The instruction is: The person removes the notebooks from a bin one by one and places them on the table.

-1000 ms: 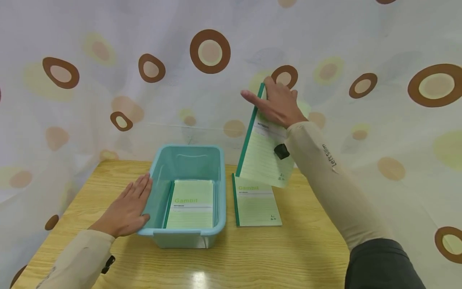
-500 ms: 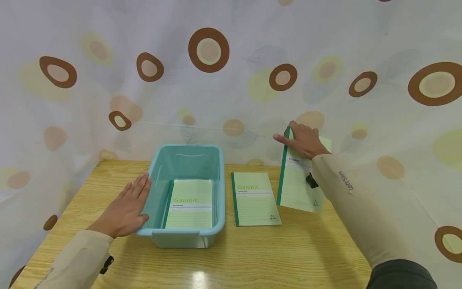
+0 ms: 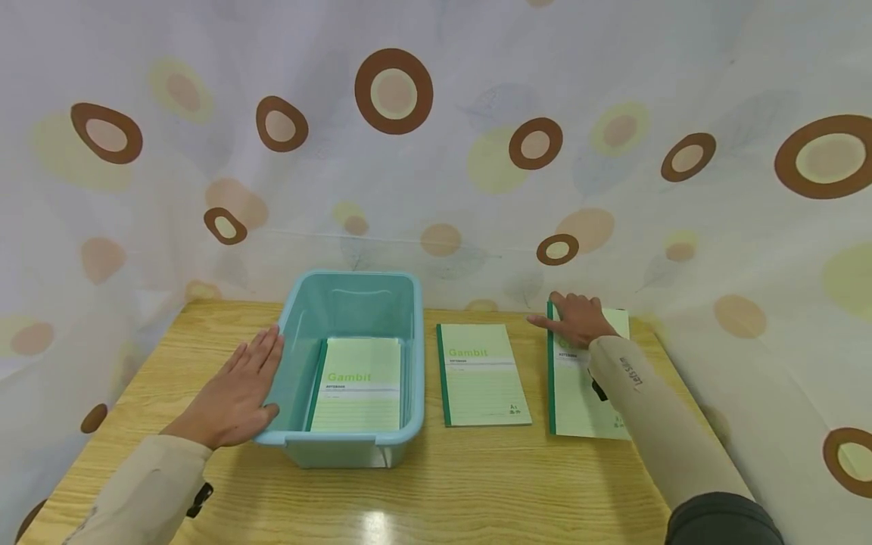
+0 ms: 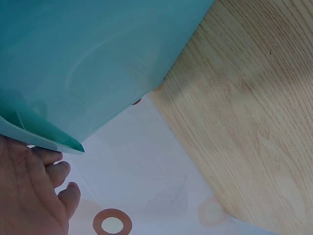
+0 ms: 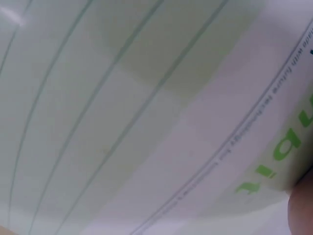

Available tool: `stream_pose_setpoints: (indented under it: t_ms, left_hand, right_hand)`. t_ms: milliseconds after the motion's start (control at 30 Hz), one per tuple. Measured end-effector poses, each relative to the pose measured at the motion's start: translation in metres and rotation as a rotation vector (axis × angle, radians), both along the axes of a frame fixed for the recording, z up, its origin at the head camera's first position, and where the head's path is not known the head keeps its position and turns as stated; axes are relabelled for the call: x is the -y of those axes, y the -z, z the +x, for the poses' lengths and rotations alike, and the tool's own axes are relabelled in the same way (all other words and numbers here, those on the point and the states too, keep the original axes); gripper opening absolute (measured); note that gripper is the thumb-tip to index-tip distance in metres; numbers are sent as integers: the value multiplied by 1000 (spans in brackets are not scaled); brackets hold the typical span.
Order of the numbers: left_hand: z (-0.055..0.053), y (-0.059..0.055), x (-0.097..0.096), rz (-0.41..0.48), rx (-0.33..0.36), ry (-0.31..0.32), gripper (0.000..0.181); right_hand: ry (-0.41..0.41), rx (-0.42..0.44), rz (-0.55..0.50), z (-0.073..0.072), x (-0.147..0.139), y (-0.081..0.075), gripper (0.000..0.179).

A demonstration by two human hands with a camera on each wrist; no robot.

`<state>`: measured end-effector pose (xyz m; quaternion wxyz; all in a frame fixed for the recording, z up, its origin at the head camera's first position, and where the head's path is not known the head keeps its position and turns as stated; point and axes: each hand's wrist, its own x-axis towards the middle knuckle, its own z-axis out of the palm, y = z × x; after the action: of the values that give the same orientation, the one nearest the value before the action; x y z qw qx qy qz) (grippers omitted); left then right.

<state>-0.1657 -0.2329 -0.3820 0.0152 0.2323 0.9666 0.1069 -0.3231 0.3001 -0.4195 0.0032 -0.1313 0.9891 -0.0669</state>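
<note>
My left hand (image 3: 235, 393) lies with straight fingers along the left rim of a light blue plastic basin (image 3: 341, 450); in the left wrist view its fingertips show just by the rim. Inside the basin sits a pale green Gambit notebook (image 3: 361, 409) with a dark green spine. At the right, my right hand (image 3: 579, 322) grips another such notebook (image 3: 579, 415) by its top edge, thumb stretched out to the left past the spine. That notebook is low over the table's right side, and its cover (image 5: 146, 117) fills the right wrist view.
A third notebook (image 3: 480, 386) lies on the wooden table (image 3: 477, 484) between the basin and the held notebook. Behind the table hangs a patterned curtain (image 3: 463, 91), which also runs down along both sides.
My right hand has carried its notebook right and down, from partly above the middle notebook to the table's right side. The middle notebook is now uncovered. My left hand stays on the basin.
</note>
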Motion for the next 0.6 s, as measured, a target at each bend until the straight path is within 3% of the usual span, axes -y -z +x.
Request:
stream_pose_setpoints:
  t_ms: [267,600]
  left_hand:
    - [0,0,0,-6,-1,-6,78]
    - [-1,0,1,-9,6,-7,79]
  right_hand:
    - [13,26,-12,0,-4,32,81]
    - [72,35,-68,-4,-3,61,94]
